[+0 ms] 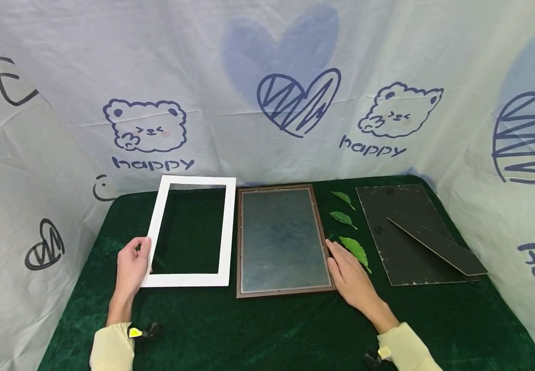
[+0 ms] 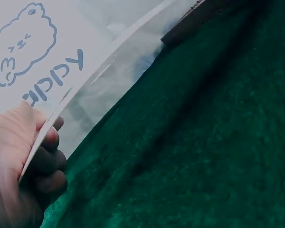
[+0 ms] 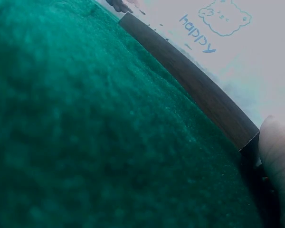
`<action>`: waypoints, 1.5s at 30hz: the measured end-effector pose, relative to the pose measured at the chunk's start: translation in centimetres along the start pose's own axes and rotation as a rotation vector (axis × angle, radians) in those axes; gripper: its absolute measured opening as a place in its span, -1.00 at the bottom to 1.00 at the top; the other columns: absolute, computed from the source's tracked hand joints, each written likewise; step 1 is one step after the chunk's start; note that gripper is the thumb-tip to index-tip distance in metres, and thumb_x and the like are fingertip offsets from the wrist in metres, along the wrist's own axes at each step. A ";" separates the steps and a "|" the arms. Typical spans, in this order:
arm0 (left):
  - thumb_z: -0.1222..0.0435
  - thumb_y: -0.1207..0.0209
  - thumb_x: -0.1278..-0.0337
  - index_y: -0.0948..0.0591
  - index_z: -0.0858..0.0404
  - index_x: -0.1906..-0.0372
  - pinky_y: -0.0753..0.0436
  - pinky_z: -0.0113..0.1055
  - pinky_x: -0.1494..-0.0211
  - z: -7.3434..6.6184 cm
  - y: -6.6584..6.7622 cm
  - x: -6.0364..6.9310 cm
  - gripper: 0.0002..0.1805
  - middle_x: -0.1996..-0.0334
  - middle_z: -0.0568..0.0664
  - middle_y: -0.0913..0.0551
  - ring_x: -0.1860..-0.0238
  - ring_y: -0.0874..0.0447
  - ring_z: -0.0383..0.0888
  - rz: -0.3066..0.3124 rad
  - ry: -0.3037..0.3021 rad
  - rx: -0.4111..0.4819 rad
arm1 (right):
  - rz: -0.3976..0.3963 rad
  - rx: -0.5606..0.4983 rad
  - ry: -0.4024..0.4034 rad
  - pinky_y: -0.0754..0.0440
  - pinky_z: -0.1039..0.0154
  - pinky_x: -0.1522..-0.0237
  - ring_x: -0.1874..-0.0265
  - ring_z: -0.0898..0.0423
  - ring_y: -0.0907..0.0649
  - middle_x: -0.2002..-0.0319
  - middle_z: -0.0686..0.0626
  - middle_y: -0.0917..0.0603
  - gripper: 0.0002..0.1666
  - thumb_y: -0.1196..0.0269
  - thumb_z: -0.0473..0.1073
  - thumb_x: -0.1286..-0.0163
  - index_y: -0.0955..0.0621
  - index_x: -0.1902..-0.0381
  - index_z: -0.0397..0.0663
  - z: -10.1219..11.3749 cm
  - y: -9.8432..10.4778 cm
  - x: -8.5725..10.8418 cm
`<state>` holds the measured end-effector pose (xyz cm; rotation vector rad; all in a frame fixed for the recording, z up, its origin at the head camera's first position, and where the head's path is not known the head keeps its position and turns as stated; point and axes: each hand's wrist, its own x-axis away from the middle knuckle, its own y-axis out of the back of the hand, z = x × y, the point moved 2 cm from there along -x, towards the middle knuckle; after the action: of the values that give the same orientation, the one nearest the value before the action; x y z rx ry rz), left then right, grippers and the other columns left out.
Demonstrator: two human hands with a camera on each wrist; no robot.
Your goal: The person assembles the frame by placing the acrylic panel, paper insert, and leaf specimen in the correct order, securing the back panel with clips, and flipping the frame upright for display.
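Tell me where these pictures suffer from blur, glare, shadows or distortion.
Head view: white picture mat sharp and straight, a faint reflection on the framed pane; left wrist view: dim, a dark shadow crossing the green velvety cloth, the mat's edge bowed, perhaps by the lens; right wrist view: the printed backdrop washed out, the nearest cloth blurred, the brown picture frame curved.

White fabric (image 1: pixel 230 149) printed with bears (image 1: pixel 147 126), hearts (image 1: pixel 299 103) and "happy" (image 1: pixel 153 164) hangs behind and beside the desk (image 1: pixel 267 335), whose green cover (image 1: pixel 221 324) is perhaps velvet.
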<state>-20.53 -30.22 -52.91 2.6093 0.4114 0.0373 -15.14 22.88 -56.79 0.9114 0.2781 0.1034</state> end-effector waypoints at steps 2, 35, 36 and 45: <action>0.08 -0.03 -0.64 -0.61 0.39 -0.04 -0.44 -0.38 0.65 -0.1 0.0 0.0 -0.59 0.75 -0.13 -0.48 0.77 -0.49 -0.17 -0.020 0.005 0.017 | -0.001 0.001 0.000 -0.26 -0.25 -0.51 -0.55 -0.20 -0.32 -0.57 -0.19 -0.34 -0.38 0.06 -0.03 -0.75 -0.26 -0.63 -0.12 0.0 0.0 0.0; 0.22 0.01 -0.63 -0.60 0.43 -0.09 -0.60 -0.35 0.52 -5.1 -4.9 2.0 -0.66 0.56 0.11 -0.66 0.61 -0.65 -0.11 0.214 -0.008 0.120 | -0.006 -0.015 0.005 -0.26 -0.24 -0.51 -0.55 -0.19 -0.32 -0.56 -0.19 -0.35 -0.38 0.06 -0.03 -0.75 -0.27 -0.62 -0.13 0.1 0.0 0.0; 0.24 0.01 -0.62 -0.60 0.43 -0.08 -0.59 -0.34 0.52 -5.3 -5.0 2.1 -0.67 0.56 0.11 -0.66 0.61 -0.65 -0.11 0.218 -0.008 0.124 | -0.006 -0.014 0.005 -0.26 -0.24 -0.51 -0.56 -0.19 -0.32 -0.56 -0.19 -0.35 -0.38 0.06 -0.03 -0.75 -0.27 -0.62 -0.13 0.1 0.0 0.0; 0.30 -0.02 -0.57 -0.65 0.45 -0.02 -0.56 -0.35 0.48 -5.8 -5.9 2.5 -0.70 0.55 0.07 -0.67 0.55 -0.61 -0.14 0.241 -0.031 0.096 | -0.002 -0.008 0.001 -0.26 -0.24 -0.51 -0.56 -0.19 -0.32 -0.57 -0.18 -0.34 -0.38 0.05 -0.04 -0.74 -0.26 -0.63 -0.13 0.0 0.0 0.0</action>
<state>-20.44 -21.83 -50.75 2.7365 0.0881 0.0590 -15.10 22.87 -56.76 0.9034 0.2796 0.1031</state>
